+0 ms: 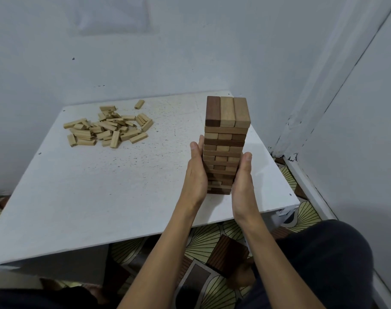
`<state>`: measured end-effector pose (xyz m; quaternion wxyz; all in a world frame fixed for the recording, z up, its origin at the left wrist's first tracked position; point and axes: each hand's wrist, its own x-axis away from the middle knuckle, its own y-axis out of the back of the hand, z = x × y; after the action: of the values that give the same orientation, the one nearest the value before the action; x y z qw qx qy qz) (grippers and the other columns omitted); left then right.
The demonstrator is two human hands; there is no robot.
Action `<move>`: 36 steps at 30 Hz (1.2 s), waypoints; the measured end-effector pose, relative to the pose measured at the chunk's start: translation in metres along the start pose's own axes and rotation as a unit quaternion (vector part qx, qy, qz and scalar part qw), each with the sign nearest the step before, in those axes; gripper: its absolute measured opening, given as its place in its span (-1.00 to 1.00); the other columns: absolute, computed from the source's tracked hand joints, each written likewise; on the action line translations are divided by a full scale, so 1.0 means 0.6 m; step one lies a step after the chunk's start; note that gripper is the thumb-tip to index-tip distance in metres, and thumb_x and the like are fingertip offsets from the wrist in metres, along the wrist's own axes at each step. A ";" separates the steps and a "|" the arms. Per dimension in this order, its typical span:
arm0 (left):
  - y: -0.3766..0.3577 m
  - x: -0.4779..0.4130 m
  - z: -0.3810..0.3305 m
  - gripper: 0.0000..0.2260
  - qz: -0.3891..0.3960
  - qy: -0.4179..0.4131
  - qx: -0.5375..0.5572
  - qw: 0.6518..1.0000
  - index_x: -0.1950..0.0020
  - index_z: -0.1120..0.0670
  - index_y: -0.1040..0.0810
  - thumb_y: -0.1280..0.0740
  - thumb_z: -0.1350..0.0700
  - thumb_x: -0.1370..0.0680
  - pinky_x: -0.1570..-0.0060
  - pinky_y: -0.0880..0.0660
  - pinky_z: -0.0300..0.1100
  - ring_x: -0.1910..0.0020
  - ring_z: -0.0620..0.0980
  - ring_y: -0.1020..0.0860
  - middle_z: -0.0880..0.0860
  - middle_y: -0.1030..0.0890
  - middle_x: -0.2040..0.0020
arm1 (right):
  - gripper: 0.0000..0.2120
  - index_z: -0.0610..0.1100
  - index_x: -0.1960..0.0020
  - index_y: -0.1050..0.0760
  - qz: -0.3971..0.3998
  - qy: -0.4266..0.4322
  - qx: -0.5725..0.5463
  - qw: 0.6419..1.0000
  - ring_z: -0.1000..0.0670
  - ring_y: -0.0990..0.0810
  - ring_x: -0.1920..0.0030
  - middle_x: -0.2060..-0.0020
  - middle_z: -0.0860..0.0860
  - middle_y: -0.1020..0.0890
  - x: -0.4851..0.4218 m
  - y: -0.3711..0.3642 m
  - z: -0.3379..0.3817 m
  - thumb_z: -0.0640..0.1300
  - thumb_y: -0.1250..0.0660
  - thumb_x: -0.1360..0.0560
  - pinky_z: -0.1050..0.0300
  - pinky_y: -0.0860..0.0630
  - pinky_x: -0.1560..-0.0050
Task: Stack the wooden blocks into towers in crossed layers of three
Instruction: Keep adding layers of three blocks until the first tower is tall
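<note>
Flanking the block tower, left hand and right hand press it, each grip flat-fingered.

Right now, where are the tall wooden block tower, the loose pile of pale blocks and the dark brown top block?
tall wooden block tower (223, 150): head view, front face.
loose pile of pale blocks (105, 130): head view, heap's centre.
dark brown top block (213, 109): head view, upper face.

White table, its top speckled with dark flecks, stands in a corner of pale walls. Fan-patterned floor covering below. Dark ribbed brown box on the floor by the table's near edge.
</note>
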<state>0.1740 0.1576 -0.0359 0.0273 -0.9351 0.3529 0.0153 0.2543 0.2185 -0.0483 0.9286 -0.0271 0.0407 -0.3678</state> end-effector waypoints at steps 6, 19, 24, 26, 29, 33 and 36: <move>-0.003 0.005 -0.002 -0.31 0.006 -0.008 0.001 1.000 -0.54 0.02 -0.33 0.21 -0.33 -0.62 -0.51 -0.23 -0.05 -0.44 -0.18 -0.38 -0.04 -0.49 -0.42 | -0.09 0.07 -0.59 -0.12 0.004 0.005 -0.018 1.000 0.20 -0.21 -0.51 -0.53 0.16 -0.29 0.007 -0.003 0.007 0.58 0.08 -0.41 -0.04 -0.12 -0.56; 0.039 0.013 0.042 -0.28 0.042 0.009 -0.028 0.999 -0.55 -0.11 -0.28 0.15 -0.47 -0.54 -0.55 -0.07 0.13 -0.55 -0.10 -0.19 -0.08 -0.29 -0.56 | -0.26 0.06 -0.59 -0.12 -0.012 -0.004 -0.018 1.000 0.18 -0.18 -0.53 -0.54 0.16 -0.27 0.009 0.031 -0.031 0.43 0.06 -0.53 -0.08 -0.07 -0.57; 0.073 0.019 0.048 -0.43 0.111 0.006 -0.045 0.993 -0.59 -0.04 -0.19 -0.09 -0.18 -0.59 -0.51 -0.14 0.17 -0.54 -0.03 -0.25 -0.06 -0.32 -0.54 | -0.40 0.03 -0.58 -0.16 0.020 -0.010 0.007 1.000 0.15 -0.23 -0.52 -0.52 0.13 -0.30 0.015 0.064 -0.035 0.14 -0.10 -0.58 -0.10 -0.13 -0.56; 0.093 0.019 0.043 -0.32 0.129 0.017 -0.066 0.989 -0.60 -0.02 -0.17 -0.22 0.00 -0.47 -0.50 -0.20 0.12 -0.51 -0.06 -0.29 -0.07 -0.35 -0.53 | -0.42 0.04 -0.58 -0.16 0.041 -0.020 0.048 0.998 0.19 -0.24 -0.50 -0.52 0.17 -0.30 0.018 0.081 -0.022 -0.12 -0.23 -0.60 -0.05 -0.17 -0.55; 0.121 0.013 0.028 -0.22 0.164 0.016 -0.117 0.979 -0.60 -0.05 -0.15 -0.36 0.05 -0.40 -0.50 -0.25 -0.06 -0.48 -0.19 -0.31 -0.14 -0.34 -0.51 | -0.28 0.05 -0.58 -0.13 0.095 -0.019 0.147 0.984 0.22 -0.25 -0.49 -0.49 0.21 -0.32 0.009 0.116 -0.003 -0.20 -0.41 -0.54 0.03 -0.19 -0.54; 0.141 -0.010 0.010 -0.14 0.211 0.019 -0.207 0.955 -0.58 -0.15 -0.16 -0.55 -0.02 -0.39 -0.45 -0.25 -0.15 -0.47 -0.26 -0.29 -0.21 -0.34 -0.50 | -0.09 0.23 -0.54 -0.16 0.164 -0.020 0.269 0.949 0.23 -0.26 -0.47 -0.43 0.35 -0.33 -0.021 0.144 0.010 0.22 -0.55 -0.32 0.05 -0.22 -0.48; 0.139 -0.029 0.002 -0.09 0.228 0.015 -0.259 0.938 -0.57 -0.14 -0.22 -0.62 -0.06 -0.32 -0.47 -0.25 -0.07 -0.46 -0.24 -0.30 -0.18 -0.37 -0.49 | -0.05 0.27 -0.49 -0.20 0.194 -0.012 0.290 0.937 0.25 -0.29 -0.45 -0.41 0.35 -0.36 -0.040 0.144 0.019 0.29 -0.59 -0.22 0.02 -0.22 -0.51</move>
<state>0.1059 0.1063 -0.0397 -0.2255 -0.8043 0.5410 0.0981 0.2966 0.2981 -0.0427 0.9501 0.2468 -0.0746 -0.1755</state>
